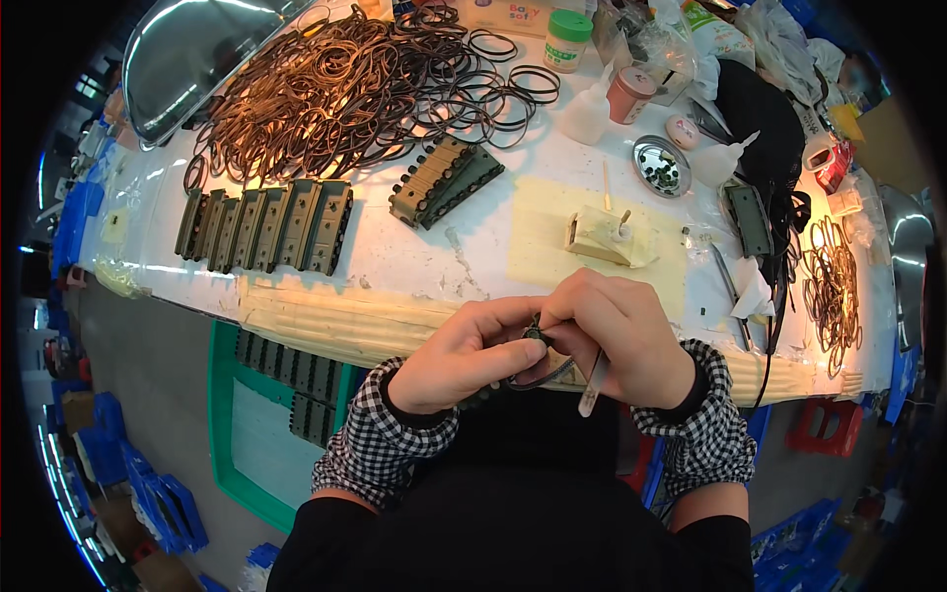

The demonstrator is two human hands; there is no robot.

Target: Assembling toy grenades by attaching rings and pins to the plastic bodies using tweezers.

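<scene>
My left hand [469,353] is closed round a small dark green part with black wheels [536,337], just in front of the table edge. A dark belt-like loop [533,381] curves below it, partly covered by my fingers. My right hand [629,331] pinches at the same part from the other side. A slim, pale-tipped tool [592,387] points down from between its fingers; its kind is hard to make out. Most of the wheeled part is hidden by both hands.
Olive wheeled chassis pieces [271,227] stand in a row at left, with two more [444,183] nearby. Behind lies a heap of dark rubber loops [326,94]. A glue-stained block [610,237], a dish of small parts [661,166] and tweezers [728,281] lie right. A green bin [225,444] sits below.
</scene>
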